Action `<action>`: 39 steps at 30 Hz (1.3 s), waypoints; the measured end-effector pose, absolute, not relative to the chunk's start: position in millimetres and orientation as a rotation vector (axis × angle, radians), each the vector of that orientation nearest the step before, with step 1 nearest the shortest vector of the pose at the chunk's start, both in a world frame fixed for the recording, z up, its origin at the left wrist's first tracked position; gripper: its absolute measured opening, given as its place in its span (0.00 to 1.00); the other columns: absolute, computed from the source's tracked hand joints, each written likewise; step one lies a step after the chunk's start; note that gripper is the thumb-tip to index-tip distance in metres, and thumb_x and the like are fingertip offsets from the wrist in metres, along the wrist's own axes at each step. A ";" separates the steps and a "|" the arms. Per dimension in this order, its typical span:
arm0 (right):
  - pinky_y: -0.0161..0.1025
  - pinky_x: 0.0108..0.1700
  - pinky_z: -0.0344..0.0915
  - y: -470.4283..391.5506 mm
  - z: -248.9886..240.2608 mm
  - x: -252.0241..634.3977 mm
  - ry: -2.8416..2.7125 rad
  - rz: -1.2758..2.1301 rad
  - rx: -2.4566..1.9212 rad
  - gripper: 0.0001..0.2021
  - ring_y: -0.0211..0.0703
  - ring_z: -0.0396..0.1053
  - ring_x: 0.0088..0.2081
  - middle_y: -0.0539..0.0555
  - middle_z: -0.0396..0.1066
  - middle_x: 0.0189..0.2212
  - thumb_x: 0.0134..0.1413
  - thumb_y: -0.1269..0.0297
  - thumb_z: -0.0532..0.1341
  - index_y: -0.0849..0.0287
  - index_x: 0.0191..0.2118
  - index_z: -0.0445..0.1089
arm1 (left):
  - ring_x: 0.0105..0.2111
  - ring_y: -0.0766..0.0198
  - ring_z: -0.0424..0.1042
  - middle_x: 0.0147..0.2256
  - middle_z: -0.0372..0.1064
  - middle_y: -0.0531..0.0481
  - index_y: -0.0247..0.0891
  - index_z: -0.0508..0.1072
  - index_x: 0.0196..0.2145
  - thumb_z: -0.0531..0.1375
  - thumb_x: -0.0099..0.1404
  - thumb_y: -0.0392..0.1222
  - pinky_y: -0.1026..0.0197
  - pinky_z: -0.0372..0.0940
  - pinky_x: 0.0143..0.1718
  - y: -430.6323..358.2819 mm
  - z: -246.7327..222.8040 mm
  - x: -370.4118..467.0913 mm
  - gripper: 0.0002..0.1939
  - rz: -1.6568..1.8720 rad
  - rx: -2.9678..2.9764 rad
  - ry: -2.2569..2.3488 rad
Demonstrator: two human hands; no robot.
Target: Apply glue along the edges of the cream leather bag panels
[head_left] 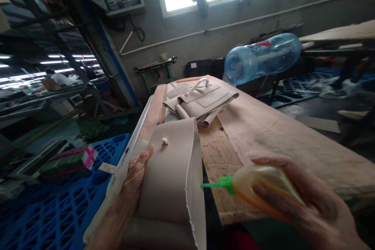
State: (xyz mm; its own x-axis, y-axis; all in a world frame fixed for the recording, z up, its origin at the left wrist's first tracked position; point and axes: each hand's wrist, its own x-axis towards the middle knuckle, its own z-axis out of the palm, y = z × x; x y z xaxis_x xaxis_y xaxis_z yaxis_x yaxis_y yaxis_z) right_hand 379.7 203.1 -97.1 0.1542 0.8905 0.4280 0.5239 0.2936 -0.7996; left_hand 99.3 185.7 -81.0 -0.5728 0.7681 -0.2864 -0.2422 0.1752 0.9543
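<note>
The right hand (304, 199) is wrapped around a soft squeeze bottle (260, 191), fingers closed over its body, and the bottle's green nozzle (218, 183) points at the edge of a beige leather panel (170, 168). The left hand (136, 174) lies flat on that panel's left side, fingers stretched out and pressing down rather than gripping. A small pale clasp (165, 140) sits on the panel just beyond the left thumb. The panel rests on the near end of a worn table (278, 133). Farther along the table from the panel lies a beige handbag (202, 103). Beyond the bag hangs a blue plastic bottle (262, 58).
</note>
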 end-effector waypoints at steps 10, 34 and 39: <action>0.28 0.21 0.66 185.3 -110.5 406.0 -1.676 0.608 -1.095 0.14 0.40 0.72 0.24 0.45 0.74 0.31 0.45 0.52 0.64 0.40 0.41 0.69 | 0.24 0.60 0.73 0.29 0.75 0.46 0.33 0.74 0.41 0.62 0.57 0.47 0.64 0.69 0.25 182.8 -85.9 97.5 0.18 1.526 0.581 1.536; 0.29 0.18 0.68 166.3 -113.5 411.5 -1.628 0.878 -1.088 0.17 0.44 0.73 0.26 0.45 0.75 0.32 0.42 0.53 0.65 0.43 0.42 0.70 | 0.25 0.65 0.72 0.32 0.75 0.50 0.36 0.75 0.41 0.64 0.54 0.48 0.67 0.67 0.27 179.8 -81.4 101.2 0.18 1.587 0.657 1.617; 0.27 0.17 0.66 166.7 -106.2 408.1 -1.618 0.835 -1.056 0.14 0.39 0.72 0.22 0.45 0.76 0.34 0.42 0.53 0.66 0.43 0.39 0.71 | 0.27 0.69 0.71 0.32 0.75 0.53 0.38 0.75 0.40 0.65 0.55 0.47 0.72 0.65 0.29 178.9 -80.9 100.7 0.16 1.610 0.685 1.631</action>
State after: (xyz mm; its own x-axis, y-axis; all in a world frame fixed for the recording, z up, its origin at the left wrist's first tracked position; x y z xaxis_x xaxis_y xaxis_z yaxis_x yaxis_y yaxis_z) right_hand 408.1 166.7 -106.2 -0.1295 0.9234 0.3612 0.2408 0.3827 -0.8919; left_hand 100.7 178.9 -80.9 -0.5898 0.7969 -0.1307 -0.1205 0.0732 0.9900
